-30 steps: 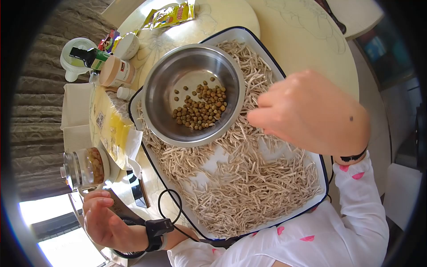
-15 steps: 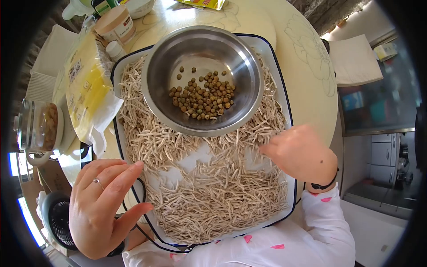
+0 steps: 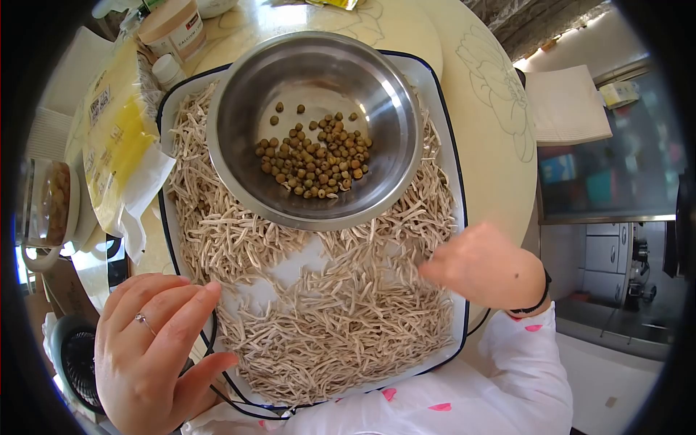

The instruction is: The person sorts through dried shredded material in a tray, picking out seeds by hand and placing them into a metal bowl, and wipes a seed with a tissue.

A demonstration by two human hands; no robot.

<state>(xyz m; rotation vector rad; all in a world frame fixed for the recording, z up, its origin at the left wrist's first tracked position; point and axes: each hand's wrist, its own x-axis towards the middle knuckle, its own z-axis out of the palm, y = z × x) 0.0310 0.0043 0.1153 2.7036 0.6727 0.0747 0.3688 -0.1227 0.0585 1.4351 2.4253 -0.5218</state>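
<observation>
A white tray with a dark rim [image 3: 461, 239] holds many pale, thin dried strips [image 3: 348, 326]. On its far part rests a steel bowl [image 3: 239, 170] with small greenish-brown balls [image 3: 319, 159] in it. My left hand [image 3: 156, 348], with a ring, hangs over the tray's left edge, its thumb and fingers apart and nothing between them. Over the strips at the tray's right side is my right hand [image 3: 482, 268], its fingers pressed together; the fingertips are blurred, and whatever they hold cannot be made out.
A yellow and white plastic package [image 3: 119, 145] lies left of the tray, near a small white-capped bottle [image 3: 168, 71] and a labelled jar [image 3: 174, 30]. A glass pot [image 3: 49, 203] stands far left, with a small fan [image 3: 76, 355] below it.
The view has turned and shifted. My right hand has moved from beside the bowl down to the tray's right side. My left hand has come nearer the tray's left edge.
</observation>
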